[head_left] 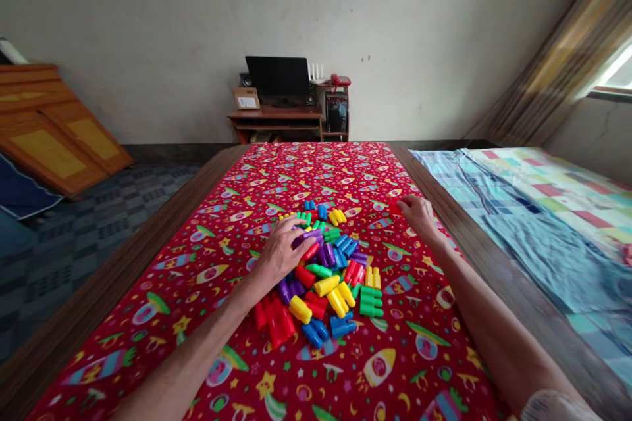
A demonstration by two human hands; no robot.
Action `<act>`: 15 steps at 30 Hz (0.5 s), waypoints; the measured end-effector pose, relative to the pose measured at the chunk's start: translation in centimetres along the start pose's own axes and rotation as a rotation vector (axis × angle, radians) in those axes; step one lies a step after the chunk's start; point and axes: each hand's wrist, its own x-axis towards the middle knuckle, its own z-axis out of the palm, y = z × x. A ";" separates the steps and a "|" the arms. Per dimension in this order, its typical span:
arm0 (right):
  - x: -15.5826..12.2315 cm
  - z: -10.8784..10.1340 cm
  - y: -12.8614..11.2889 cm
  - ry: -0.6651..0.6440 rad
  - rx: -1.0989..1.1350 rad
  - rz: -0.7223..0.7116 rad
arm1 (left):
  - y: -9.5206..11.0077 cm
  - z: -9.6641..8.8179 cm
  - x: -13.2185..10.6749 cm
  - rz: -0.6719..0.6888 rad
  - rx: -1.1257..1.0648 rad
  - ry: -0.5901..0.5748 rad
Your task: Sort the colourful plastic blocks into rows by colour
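A heap of plastic toy blocks [326, 285] in red, yellow, green, blue and purple lies on the table; each block looks like rounded pegs joined side by side. My left hand [282, 248] reaches over the heap's left side, fingers apart and bent down onto the blocks. A purple block [312, 235] and a red block [311, 251] show beside its fingers, and the fingertips are partly hidden. Off to the right of the heap, my right hand [417, 214] pinches a small red block [395, 206] close to the red cloth, mostly covered by the fingers.
A red patterned cloth [375, 368] covers the wooden table [424, 174]. To the right is a bed [533, 230] with blue and checked covers. Beyond the far end stand a desk [276, 114] with a monitor [277, 81], and a red telephone [340, 81]. A wooden cabinet [54, 131] is at left.
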 end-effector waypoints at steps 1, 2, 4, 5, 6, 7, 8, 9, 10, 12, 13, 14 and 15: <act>0.2 -0.2 0.2 -0.007 -0.064 0.019 | 0.0 0.2 0.0 -0.005 -0.011 0.004; 0.3 -0.3 0.2 -0.019 -0.125 0.045 | 0.1 0.3 0.1 -0.010 -0.018 0.004; 0.4 -0.6 0.0 -0.025 -0.233 0.096 | 0.1 0.3 0.1 -0.012 -0.024 0.001; 0.4 -0.6 -0.2 -0.013 -0.271 0.120 | 0.2 0.3 0.1 -0.013 -0.026 -0.001; 0.4 -0.7 -0.5 0.009 -0.289 0.139 | 0.2 0.2 0.1 -0.014 -0.028 -0.003; 0.4 -0.8 -0.8 0.042 -0.281 0.145 | 0.2 0.2 0.1 -0.017 -0.031 -0.004; 0.2 -0.8 -1.3 0.085 -0.243 0.134 | 0.2 0.2 0.1 -0.020 -0.033 -0.006; -0.1 -0.7 -2.1 0.117 -0.173 0.096 | 0.2 0.2 0.1 -0.023 -0.035 -0.008; -0.5 -0.7 -3.0 0.121 -0.073 0.029 | 0.1 0.2 0.1 -0.024 -0.036 -0.011; -1.8 -0.4 -5.7 0.023 0.168 -0.172 | 0.1 0.2 0.1 -0.018 -0.038 -0.021; -2.6 -0.1 -7.2 -0.074 0.277 -0.288 | 0.1 0.3 0.1 -0.014 -0.039 -0.024; -3.5 0.1 -8.8 -0.176 0.350 -0.397 | 0.1 0.3 0.1 -0.009 -0.039 -0.027; -4.4 0.4 -10.4 -0.267 0.379 -0.501 | 0.0 0.4 0.0 -0.005 -0.038 -0.026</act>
